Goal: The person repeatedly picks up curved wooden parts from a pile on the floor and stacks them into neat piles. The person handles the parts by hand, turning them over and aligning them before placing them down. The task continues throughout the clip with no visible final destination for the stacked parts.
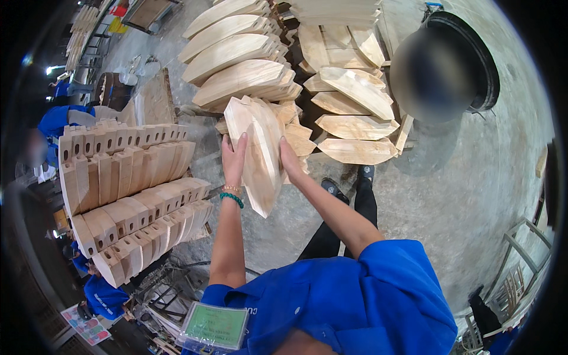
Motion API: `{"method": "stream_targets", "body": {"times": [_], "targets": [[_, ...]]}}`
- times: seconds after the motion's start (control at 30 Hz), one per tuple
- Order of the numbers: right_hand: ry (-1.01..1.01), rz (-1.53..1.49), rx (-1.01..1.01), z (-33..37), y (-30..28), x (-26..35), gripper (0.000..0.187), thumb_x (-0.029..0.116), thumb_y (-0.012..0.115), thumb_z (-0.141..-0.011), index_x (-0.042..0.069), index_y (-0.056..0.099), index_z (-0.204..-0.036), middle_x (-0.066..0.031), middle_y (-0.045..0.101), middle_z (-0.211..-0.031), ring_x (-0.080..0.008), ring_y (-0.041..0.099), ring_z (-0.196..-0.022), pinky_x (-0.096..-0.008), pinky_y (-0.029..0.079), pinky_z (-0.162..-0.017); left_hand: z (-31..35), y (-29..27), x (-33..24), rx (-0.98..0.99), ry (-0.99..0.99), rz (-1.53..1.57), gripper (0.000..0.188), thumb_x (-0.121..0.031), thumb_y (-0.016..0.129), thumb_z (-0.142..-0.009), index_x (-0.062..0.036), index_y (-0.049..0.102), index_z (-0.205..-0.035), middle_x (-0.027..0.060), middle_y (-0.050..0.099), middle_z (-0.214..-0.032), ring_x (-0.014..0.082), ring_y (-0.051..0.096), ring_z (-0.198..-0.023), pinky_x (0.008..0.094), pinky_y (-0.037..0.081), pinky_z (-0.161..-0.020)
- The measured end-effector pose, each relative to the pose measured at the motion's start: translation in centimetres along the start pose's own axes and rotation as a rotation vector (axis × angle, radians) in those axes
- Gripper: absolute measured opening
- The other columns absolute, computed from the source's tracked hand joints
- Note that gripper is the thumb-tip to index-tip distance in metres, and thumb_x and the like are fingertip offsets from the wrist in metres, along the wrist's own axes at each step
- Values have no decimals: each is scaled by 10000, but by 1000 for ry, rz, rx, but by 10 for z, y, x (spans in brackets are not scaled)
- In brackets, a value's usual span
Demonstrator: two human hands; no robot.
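Both my hands hold a small bundle of pale, curved wooden pieces [258, 155] with angled ends, tilted in front of me. My left hand [234, 158] grips its left edge with the thumb on top. On the opposite edge, my right hand [290, 161] presses in from the side; its fingertips are partly hidden. The bundle is at the near end of a long row of similar wooden pieces [239, 83]. More of them lie in a second row [358, 127] to the right, one resting askew across the others.
At the left stand stacked curved wooden parts with oval slots [127, 171]. A large black round object [488, 65] with a blurred middle stands at the far right on the concrete floor [438, 189]. Several people in blue [106, 293] are along the left. A metal frame [520, 254] stands lower right.
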State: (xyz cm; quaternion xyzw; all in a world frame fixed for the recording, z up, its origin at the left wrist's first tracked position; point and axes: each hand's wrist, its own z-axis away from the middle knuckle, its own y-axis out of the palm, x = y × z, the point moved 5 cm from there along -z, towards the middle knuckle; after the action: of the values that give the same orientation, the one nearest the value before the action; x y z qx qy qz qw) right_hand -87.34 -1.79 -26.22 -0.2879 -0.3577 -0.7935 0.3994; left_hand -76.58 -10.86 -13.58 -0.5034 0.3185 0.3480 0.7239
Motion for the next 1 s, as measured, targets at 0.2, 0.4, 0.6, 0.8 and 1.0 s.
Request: {"method": "stream_targets", "body": {"times": [0.2,0.4,0.6,0.8,1.0], "targets": [[-3,278,-199,26,32,11,768,503,354,-973,-70,207,-1463,-274,206,-1525,-373,189,-1431,-404,148,-1177,20,30,-27,-233,75,-602,1107,-544,751,-701,-20,177,-1489,276,366,-1432,412,384,-1303,454,356,-1056],[55,30,372,27,8,24,956,581,594,-835,-58,253,-1459,-283,278,-1497,-338,300,-1397,-369,261,-1137,28,6,-30,-352,-17,-735,1014,-529,713,-737,-56,222,-1487,260,409,-1401,410,382,-1303,474,352,-1049],[-51,1072,-417,-50,-224,42,763,380,704,-798,6,388,-1384,-247,381,-1417,-376,388,-1307,-437,354,-1069,17,39,-44,-344,99,-686,907,-472,684,-792,-49,262,-1474,242,418,-1405,389,371,-1315,453,330,-1068],[-60,1447,-363,-128,-314,128,998,418,813,-650,70,319,-1443,-236,379,-1431,-392,384,-1315,-533,343,-1055,17,39,-39,-360,115,-691,874,-420,700,-792,-53,286,-1469,210,419,-1420,367,384,-1309,446,325,-1072],[133,1606,-147,-162,-322,145,889,464,859,-536,73,517,-1257,-203,509,-1288,-379,494,-1201,-513,430,-978,14,39,-42,-385,121,-660,868,-373,722,-775,-69,300,-1469,203,441,-1399,360,409,-1284,442,331,-1064]]}}
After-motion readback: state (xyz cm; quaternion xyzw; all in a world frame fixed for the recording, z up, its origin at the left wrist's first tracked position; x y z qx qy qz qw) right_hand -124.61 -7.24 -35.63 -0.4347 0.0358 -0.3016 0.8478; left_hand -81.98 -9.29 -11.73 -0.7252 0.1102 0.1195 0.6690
